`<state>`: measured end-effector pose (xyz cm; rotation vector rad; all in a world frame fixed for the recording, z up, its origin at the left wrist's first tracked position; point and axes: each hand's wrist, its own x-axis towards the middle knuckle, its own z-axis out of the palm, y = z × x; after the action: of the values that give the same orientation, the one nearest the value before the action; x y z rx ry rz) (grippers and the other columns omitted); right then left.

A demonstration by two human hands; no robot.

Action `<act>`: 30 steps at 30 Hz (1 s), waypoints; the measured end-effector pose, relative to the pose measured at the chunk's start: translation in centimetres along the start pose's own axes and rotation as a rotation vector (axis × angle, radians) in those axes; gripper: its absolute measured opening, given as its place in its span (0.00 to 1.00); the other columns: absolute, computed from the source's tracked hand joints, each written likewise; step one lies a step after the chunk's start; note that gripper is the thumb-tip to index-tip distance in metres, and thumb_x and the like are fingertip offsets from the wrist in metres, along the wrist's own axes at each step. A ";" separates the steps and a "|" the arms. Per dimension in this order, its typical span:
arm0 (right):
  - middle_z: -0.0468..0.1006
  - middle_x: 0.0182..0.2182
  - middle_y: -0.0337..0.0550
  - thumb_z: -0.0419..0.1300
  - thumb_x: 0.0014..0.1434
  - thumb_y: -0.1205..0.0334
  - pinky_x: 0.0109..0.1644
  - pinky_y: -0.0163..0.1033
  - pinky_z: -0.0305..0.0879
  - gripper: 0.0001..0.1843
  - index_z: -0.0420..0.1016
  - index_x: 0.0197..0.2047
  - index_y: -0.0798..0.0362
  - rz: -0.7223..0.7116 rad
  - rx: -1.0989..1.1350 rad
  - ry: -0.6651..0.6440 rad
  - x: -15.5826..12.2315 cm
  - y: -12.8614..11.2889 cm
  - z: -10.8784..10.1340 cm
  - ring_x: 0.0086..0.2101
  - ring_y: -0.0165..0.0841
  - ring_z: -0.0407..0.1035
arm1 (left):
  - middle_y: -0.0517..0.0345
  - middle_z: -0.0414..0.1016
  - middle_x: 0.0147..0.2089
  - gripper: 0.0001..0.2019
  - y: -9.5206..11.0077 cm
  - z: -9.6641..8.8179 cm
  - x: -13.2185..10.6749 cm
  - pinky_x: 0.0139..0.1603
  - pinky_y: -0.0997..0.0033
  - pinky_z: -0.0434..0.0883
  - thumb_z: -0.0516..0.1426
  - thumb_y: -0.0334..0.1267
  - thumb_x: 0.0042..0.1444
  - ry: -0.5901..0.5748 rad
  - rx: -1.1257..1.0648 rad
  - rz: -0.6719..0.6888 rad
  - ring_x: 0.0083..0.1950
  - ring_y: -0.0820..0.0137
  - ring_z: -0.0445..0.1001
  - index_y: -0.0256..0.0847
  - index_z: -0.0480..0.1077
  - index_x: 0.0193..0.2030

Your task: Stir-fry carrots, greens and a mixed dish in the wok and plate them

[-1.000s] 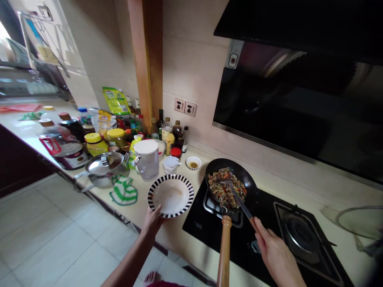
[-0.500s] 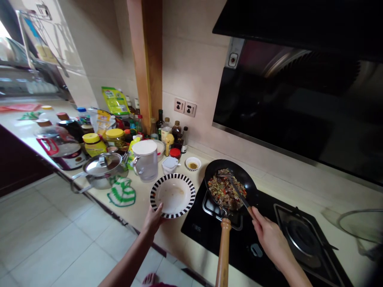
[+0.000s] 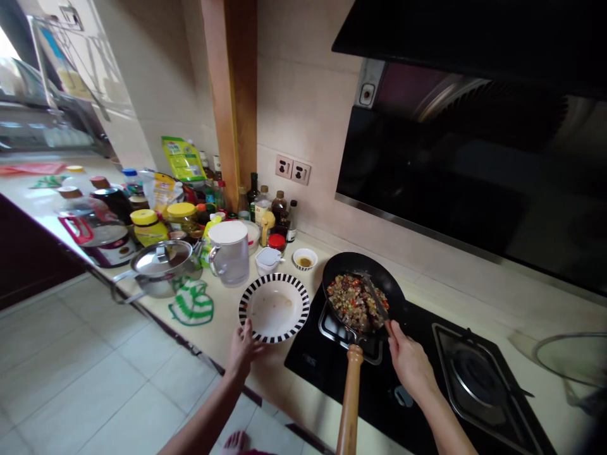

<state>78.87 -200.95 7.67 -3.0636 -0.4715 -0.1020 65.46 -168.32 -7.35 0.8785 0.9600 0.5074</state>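
Right there on the near-left burner sat the black wok (image 3: 365,278), loaded with a dark chopped stir-fry (image 3: 355,302) flecked with red, its wooden handle (image 3: 349,399) pointing back toward the person. The right hand (image 3: 408,361) was closed around the grip of a metal spatula (image 3: 375,298), whose blade lay in the food on the right side of the wok. Just left of the stove (image 3: 427,366), the striped plate (image 3: 274,308), white inside with a black-and-white rim and a faint smear in its hollow, rested on the tabletop (image 3: 222,328). The left hand (image 3: 243,349) held its near edge, thumb up on the rim, fingers tucked underneath as far as could be seen. Behind the plate stood a small white lidded cup (image 3: 268,260) and a little sauce dish (image 3: 305,258), and to their left a clear pitcher (image 3: 229,254) with a white lid. Further left came a steel pot (image 3: 159,273) under a glass lid, with a green-and-white cloth (image 3: 192,303) in front of it. Bottles and yellow-capped jars (image 3: 180,212) crowded the wall beyond, near a double socket (image 3: 293,169). Far right, a glass lid (image 3: 573,359) lay beside the second burner (image 3: 478,380), under the dark hood (image 3: 474,38)
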 end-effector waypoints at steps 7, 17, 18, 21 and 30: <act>0.76 0.38 0.47 0.40 0.66 0.60 0.28 0.35 0.65 0.24 0.63 0.62 0.51 -0.147 -0.052 0.188 -3.2 1.0 0.4 0.29 0.33 0.74 | 0.60 0.68 0.21 0.26 -3.6 1.6 -9.2 0.18 0.79 0.59 0.54 0.64 0.49 -0.515 0.227 -0.401 0.21 0.69 0.71 0.40 0.62 0.38; 0.76 0.37 0.44 0.41 0.64 0.60 0.24 0.35 0.65 0.25 0.62 0.62 0.43 -0.214 -0.031 0.147 -4.4 3.1 0.5 0.28 0.33 0.74 | 0.59 0.72 0.28 0.41 -5.7 8.9 -16.7 0.22 0.70 0.66 0.60 0.73 0.26 -0.988 0.242 -0.488 0.24 0.64 0.75 0.44 0.55 0.39; 0.77 0.37 0.45 0.42 0.64 0.59 0.27 0.36 0.67 0.24 0.64 0.61 0.44 -0.196 0.025 0.155 -4.2 3.3 0.7 0.31 0.34 0.75 | 0.61 0.72 0.26 0.40 -6.1 9.1 -17.1 0.22 0.71 0.66 0.60 0.72 0.26 -0.959 0.236 -0.479 0.22 0.66 0.74 0.45 0.54 0.38; 0.79 0.36 0.48 0.42 0.64 0.59 0.35 0.38 0.69 0.25 0.66 0.60 0.50 -0.120 0.135 0.144 -3.5 3.9 1.7 0.37 0.37 0.75 | 0.68 0.66 0.23 0.36 -6.8 9.7 -18.2 0.19 0.75 0.64 0.63 0.67 0.30 -0.842 0.291 -0.417 0.18 0.76 0.66 0.45 0.55 0.37; 0.80 0.45 0.52 0.42 0.65 0.60 0.45 0.40 0.68 0.24 0.65 0.60 0.57 -0.027 0.175 0.122 -0.5 3.2 2.6 0.42 0.38 0.75 | 0.74 0.58 0.14 0.31 -6.7 10.1 -19.2 0.13 0.78 0.58 0.67 0.55 0.34 -0.782 0.380 -0.360 0.14 0.78 0.56 0.46 0.52 0.34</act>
<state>79.53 -203.96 4.96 -2.8608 -0.4861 -0.2340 64.64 -190.02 -0.69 1.0920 0.4653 -0.3373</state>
